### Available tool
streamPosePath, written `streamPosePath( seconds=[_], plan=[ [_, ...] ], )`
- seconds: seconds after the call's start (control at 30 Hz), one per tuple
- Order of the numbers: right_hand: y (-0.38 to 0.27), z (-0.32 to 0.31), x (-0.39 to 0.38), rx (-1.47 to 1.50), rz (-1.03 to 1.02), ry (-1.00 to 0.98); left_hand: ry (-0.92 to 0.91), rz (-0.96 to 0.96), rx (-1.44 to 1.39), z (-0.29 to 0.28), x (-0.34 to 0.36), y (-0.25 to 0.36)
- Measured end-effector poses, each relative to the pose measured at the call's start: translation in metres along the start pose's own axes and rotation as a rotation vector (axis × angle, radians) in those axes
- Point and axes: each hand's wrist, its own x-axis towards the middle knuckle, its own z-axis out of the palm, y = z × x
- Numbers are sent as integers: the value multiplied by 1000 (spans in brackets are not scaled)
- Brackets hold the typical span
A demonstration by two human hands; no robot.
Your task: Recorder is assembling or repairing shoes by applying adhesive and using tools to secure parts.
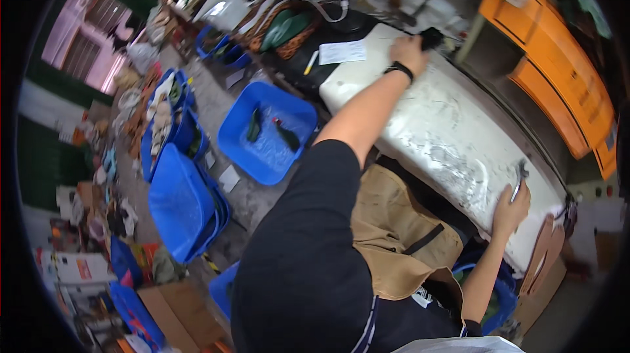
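Note:
My left hand [408, 55], with a black band on the wrist, reaches to the far end of the white-topped bench [420, 136]. Its fingers close round a small dark object [431, 38] whose kind I cannot make out. Near the bench's right end, my right hand [511, 210] grips a shiny metal hand tool [520, 174] with a curved, pincer-like head. That head points away from me, just above the worn white surface. A pale paper slip [342, 51] and a yellow marker [311, 63] lie by the bench's left end.
Left of me, a blue tub [231, 120] on the floor holds dark green pieces. Stacked blue tubs [180, 202] stand nearer. Orange curved panels [545, 44] rise behind the bench. A leopard-patterned bag [284, 28] sits at its far left. A tan apron [400, 221] covers my lap.

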Motion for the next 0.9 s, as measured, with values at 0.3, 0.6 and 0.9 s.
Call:
streamPosePath(
  seconds=[0.3,0.6,0.9],
  plan=[
    [3,-2,2,-3,-49,-18,641,188,-96,-109,-45,-90],
    [-4,-1,3,-33,-39,-18,123,-368,22,-207,-88,-198],
    [-7,-2,2,-44,-26,-30,2,-318,270,-177,-51,-206]
  ],
)
